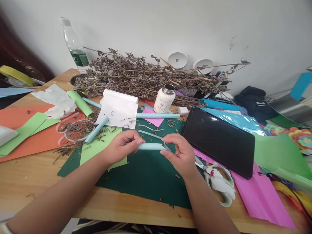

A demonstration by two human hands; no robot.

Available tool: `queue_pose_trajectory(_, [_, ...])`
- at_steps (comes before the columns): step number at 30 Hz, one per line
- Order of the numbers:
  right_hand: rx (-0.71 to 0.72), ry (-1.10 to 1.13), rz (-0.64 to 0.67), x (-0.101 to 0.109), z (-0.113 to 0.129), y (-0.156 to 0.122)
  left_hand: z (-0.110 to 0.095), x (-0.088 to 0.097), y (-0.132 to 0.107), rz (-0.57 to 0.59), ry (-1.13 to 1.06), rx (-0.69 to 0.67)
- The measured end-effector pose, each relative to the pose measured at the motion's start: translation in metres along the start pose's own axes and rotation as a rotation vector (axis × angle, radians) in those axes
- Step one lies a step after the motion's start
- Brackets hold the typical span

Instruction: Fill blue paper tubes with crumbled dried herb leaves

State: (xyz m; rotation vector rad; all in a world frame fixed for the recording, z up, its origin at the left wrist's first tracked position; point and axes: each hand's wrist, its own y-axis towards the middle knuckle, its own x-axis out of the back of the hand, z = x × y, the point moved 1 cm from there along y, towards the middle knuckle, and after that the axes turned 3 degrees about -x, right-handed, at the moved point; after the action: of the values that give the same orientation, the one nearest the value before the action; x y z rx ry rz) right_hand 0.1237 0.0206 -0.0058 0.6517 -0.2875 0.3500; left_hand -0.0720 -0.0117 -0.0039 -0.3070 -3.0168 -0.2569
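Observation:
A light blue paper tube (151, 147) lies level between my two hands, above a dark green sheet (146, 175). My left hand (125, 146) pinches its left end between thumb and fingers. At the right end, which is cut at a slant and hollow, my right hand (179, 152) grips the rim with thumb and fingertips. A small dark bit shows at that opening, too small to name. Just behind the tube are thin pale paper strips (149, 134). Other light blue tubes (158, 115) rest farther back, one (97, 130) tilted at the left.
Dried plant stems (136, 73) are heaped along the wall. A white bottle (165, 98) without a lid stands before them. Scissors (216, 182) and a black tablet (219, 139) lie right. Left are a tape roll (80, 130), orange paper (36, 130) and a plastic bottle (74, 42).

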Motion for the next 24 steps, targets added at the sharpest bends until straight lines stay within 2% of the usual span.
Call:
queue_pose_trajectory(6, [0.095,-0.055,-0.041,-0.001,0.004,0.002,-0.001,0.002,0.001,0.000,0.047,-0.004])
queue_pose_trajectory(9, [0.117,-0.121,0.008,0.001,0.004,0.004,0.001,0.002,0.002,-0.003,0.034,0.021])
queue_pose_trajectory(11, [0.125,-0.158,0.117,0.003,0.004,0.005,0.002,0.002,0.002,-0.008,0.019,0.031])
queue_pose_trajectory(14, [0.119,-0.189,0.399,0.007,0.004,0.007,0.003,0.003,0.002,-0.020,0.015,0.033])
queue_pose_trajectory(16, [0.065,-0.191,0.573,0.009,0.005,0.008,0.004,0.005,0.001,-0.015,0.015,0.039])
queue_pose_trajectory(19, [-0.059,-0.148,0.690,0.009,0.006,0.008,0.004,0.009,0.001,0.029,-0.019,0.071])
queue_pose_trajectory(22, [-0.066,-0.071,0.648,0.010,0.008,0.008,0.005,0.010,0.001,0.113,-0.137,0.116])
queue_pose_trajectory(24, [0.004,-0.008,0.455,0.014,0.008,0.007,0.006,0.009,0.003,0.122,-0.256,0.114])
